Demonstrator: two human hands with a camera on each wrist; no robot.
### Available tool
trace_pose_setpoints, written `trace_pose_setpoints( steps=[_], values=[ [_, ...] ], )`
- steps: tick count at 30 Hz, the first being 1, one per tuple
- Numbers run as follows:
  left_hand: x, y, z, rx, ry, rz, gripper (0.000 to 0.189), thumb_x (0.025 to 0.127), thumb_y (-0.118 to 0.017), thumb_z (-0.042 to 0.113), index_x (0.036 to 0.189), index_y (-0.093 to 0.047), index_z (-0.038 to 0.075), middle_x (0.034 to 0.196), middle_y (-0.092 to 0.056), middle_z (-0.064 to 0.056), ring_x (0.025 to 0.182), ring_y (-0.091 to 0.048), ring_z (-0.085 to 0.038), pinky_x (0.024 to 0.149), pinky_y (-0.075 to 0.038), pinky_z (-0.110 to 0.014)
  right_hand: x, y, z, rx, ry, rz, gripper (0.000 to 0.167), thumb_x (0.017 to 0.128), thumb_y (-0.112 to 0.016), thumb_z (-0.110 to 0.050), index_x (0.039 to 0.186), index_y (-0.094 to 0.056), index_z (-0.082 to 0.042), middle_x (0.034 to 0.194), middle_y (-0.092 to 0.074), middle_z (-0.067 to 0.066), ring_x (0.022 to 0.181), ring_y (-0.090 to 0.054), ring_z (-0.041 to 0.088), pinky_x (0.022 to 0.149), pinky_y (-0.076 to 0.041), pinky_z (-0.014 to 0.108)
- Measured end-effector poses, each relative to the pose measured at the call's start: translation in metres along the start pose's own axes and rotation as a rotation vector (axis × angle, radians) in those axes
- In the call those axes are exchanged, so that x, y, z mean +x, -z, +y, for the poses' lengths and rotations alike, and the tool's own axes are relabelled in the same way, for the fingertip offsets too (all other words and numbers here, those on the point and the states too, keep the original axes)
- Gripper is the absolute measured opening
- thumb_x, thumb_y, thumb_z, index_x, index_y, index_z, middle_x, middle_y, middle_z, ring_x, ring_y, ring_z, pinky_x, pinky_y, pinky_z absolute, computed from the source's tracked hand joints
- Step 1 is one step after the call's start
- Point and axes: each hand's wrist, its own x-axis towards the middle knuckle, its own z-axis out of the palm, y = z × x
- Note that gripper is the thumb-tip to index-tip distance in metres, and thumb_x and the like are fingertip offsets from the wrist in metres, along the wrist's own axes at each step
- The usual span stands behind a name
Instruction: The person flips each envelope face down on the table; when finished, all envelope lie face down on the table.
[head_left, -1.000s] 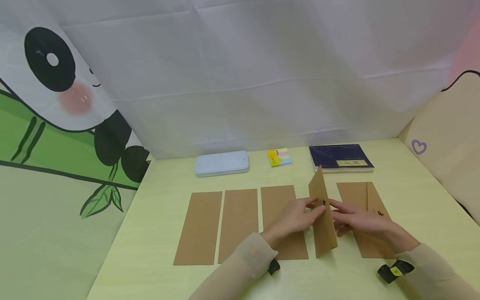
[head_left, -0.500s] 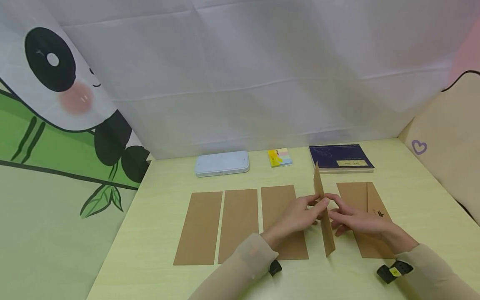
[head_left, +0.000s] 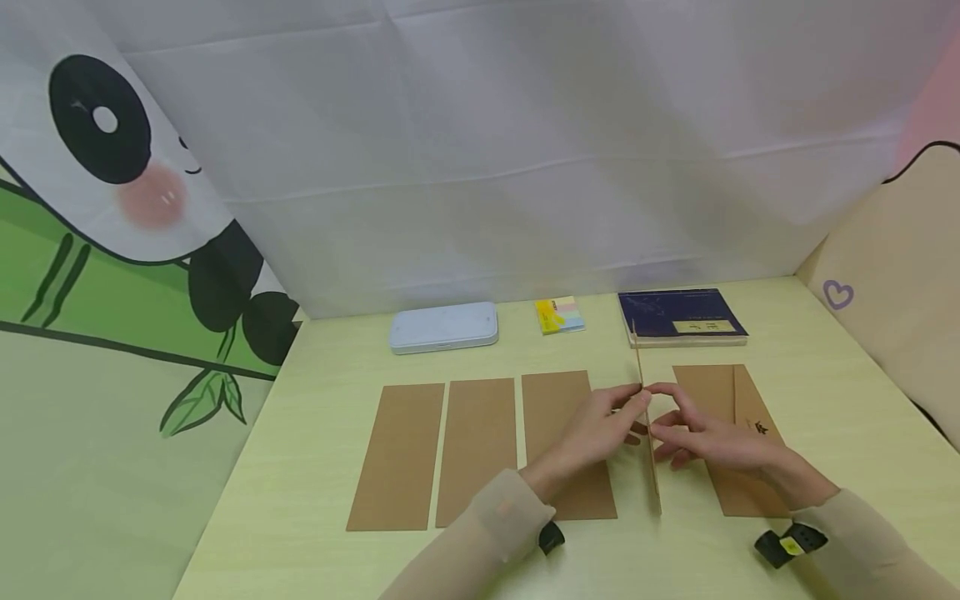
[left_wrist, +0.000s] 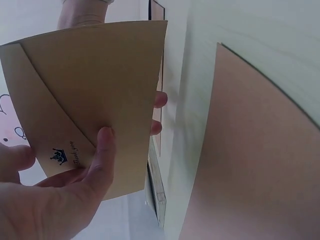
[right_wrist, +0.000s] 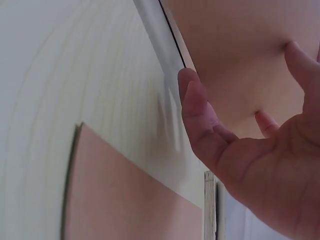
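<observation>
A brown paper envelope (head_left: 651,467) stands on its long side between my hands, almost edge-on in the head view. The left wrist view shows the flap side of this envelope (left_wrist: 100,90), with a crown and "Thank you" printed on it. My left hand (head_left: 596,429) holds it from the left, fingers against the flap side. From the right, my right hand (head_left: 712,437) holds it with curled fingers; its fingertips (left_wrist: 160,100) show past the lower edge. One flap-side-up envelope (head_left: 723,417) lies under the right forearm. Plain envelopes (head_left: 397,458) lie in a row at left.
Along the back of the pale table (head_left: 292,467) lie a light blue case (head_left: 444,327), a yellow sticky-note pad (head_left: 559,315) and a dark blue book (head_left: 681,315). A white cloth (head_left: 487,167) hangs behind them.
The held envelope has turned from showing its printed face to standing nearly edge-on. My right hand's fingers have shifted slightly left with it. The flat envelopes have not moved.
</observation>
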Motion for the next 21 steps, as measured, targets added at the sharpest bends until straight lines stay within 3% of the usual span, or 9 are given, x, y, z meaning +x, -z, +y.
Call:
trace_pose_setpoints(
  steps=[2,9,16,21],
  values=[
    [0.0,0.001,0.001,-0.016,-0.01,0.015,0.044,0.099,-0.051,0.033,0.134,-0.055,0.006,0.118,-0.063,0.0,0.078,-0.068,-0.019,0.066,-0.054,-0.032,0.0,0.0,-0.001,0.0,-0.01,0.015,0.057,0.103,-0.044,-0.018,0.145,-0.005,-0.02,0.12,-0.041,0.03,0.099,-0.058,0.041,0.079,-0.05,0.048],
    [0.0,0.005,-0.002,-0.078,-0.051,0.029,0.035,0.1,-0.051,0.027,0.119,-0.062,0.0,0.087,-0.062,-0.001,0.073,-0.066,-0.018,0.068,-0.055,-0.038,-0.002,0.001,-0.002,-0.071,-0.044,0.071,0.066,0.099,-0.054,-0.019,0.147,-0.008,-0.02,0.111,-0.045,0.025,0.09,-0.06,0.036,0.072,-0.051,0.047],
    [0.0,0.006,-0.007,-0.095,-0.036,0.102,0.041,0.095,-0.06,0.016,0.131,-0.054,-0.003,0.092,-0.068,-0.003,0.067,-0.066,-0.016,0.065,-0.055,-0.039,-0.004,0.005,-0.004,-0.231,-0.001,0.14,0.071,0.093,-0.063,-0.018,0.148,-0.017,-0.014,0.101,-0.052,0.02,0.076,-0.06,0.034,0.059,-0.051,0.039],
    [0.001,0.007,-0.01,-0.037,-0.05,0.188,0.044,0.087,-0.069,0.007,0.127,-0.056,-0.006,0.081,-0.069,-0.001,0.064,-0.068,-0.023,0.059,-0.055,-0.035,-0.005,0.007,-0.006,-0.336,0.0,0.18,0.071,0.091,-0.067,-0.022,0.146,-0.025,-0.009,0.097,-0.051,0.016,0.069,-0.057,0.027,0.058,-0.047,0.032]
  ],
)
